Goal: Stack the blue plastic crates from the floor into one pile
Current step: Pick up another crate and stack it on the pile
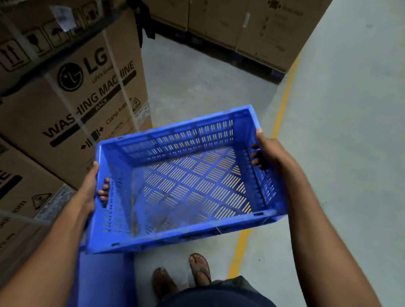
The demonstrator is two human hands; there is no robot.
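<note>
Well off the floor (351,122), the empty blue crate (189,184) hangs in front of the person, open side up and tipped so that its right end sits higher. The left hand (89,192) grips the left end wall, thumb along the rim and fingertips (104,191) curled through the handle slot. The right hand (270,154) holds the opposite end the same way, its fingers hooked inside the wall. Both forearms reach forward, the right one straighter. Directly beneath the crate's near left corner stands another blue crate (105,287). Sandalled feet (200,268) stand just beside it, near a yellow floor line (282,106). Cardboard washing-machine boxes (74,98) rise on the left.
</note>
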